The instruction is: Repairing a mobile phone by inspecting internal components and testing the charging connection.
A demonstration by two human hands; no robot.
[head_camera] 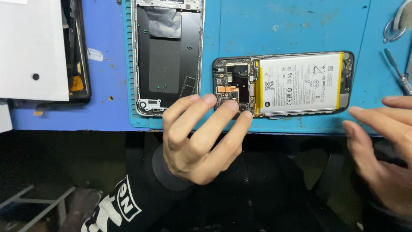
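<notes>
The left hand hangs loose and empty, back toward the camera, fingers half curled and spread, their tips at the lower left corner of the opened phone; whether they touch it cannot be told. The right hand is also unclenched and holds nothing, its fingers reaching leftward just short of the phone's right end.

The phone lies between the two hands, back cover off, with a large white battery edged in yellow filling its right part and dark circuit boards nearer the left hand. Its long axis runs left to right along the near edge of the blue mat.

Beyond the left hand lies an empty phone frame, lengthwise away from the person. Metal tools sit beyond the right hand.
</notes>
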